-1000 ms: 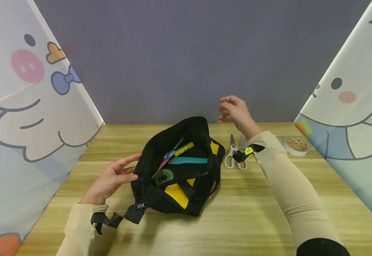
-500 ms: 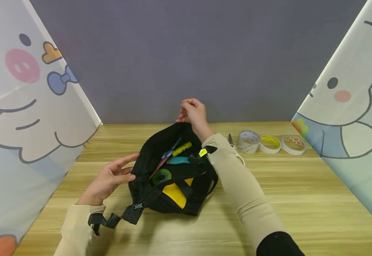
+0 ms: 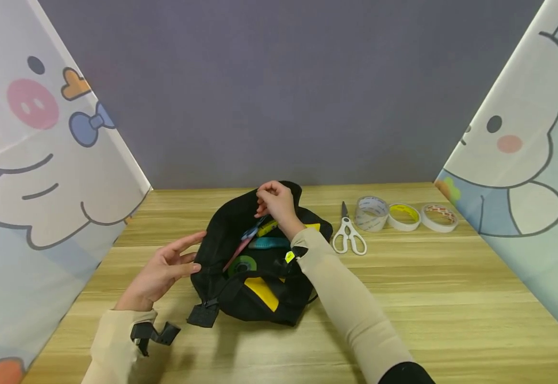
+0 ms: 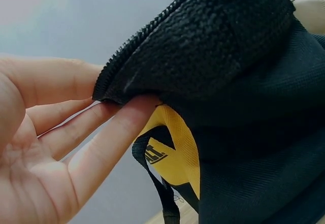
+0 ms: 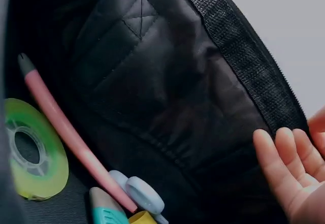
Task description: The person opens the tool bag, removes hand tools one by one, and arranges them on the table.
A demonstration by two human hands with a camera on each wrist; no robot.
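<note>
A black-and-yellow zippered bag [image 3: 261,290] sits unzipped on the table. My left hand [image 3: 159,274] holds its left rim, fingers and thumb on either side of the zipper edge [image 4: 147,28]. Over the opening is my right hand [image 3: 279,205], fingers loosely bent; in the right wrist view its fingertips [image 5: 287,142] appear against or just in front of the inner wall near the rim. Inside lie a green tape roll [image 5: 48,158], a pink pen-like stick [image 5: 71,132], a teal-handled tool [image 3: 269,243], a yellow tube [image 3: 266,229] and light-blue loops [image 5: 144,193], perhaps scissor handles.
Right of the bag lie white-handled scissors [image 3: 349,234], points away from me. Beside them stand a wide clear tape roll [image 3: 371,223] and two narrower rolls, one yellow inside [image 3: 404,226], one with a patterned core [image 3: 439,226]. A grey panel [image 3: 288,96] rises behind the table.
My right hand has moved left from above the scissors and down over the bag's opening, uncovering the scissors and tape rolls. The left hand keeps its hold on the rim.
</note>
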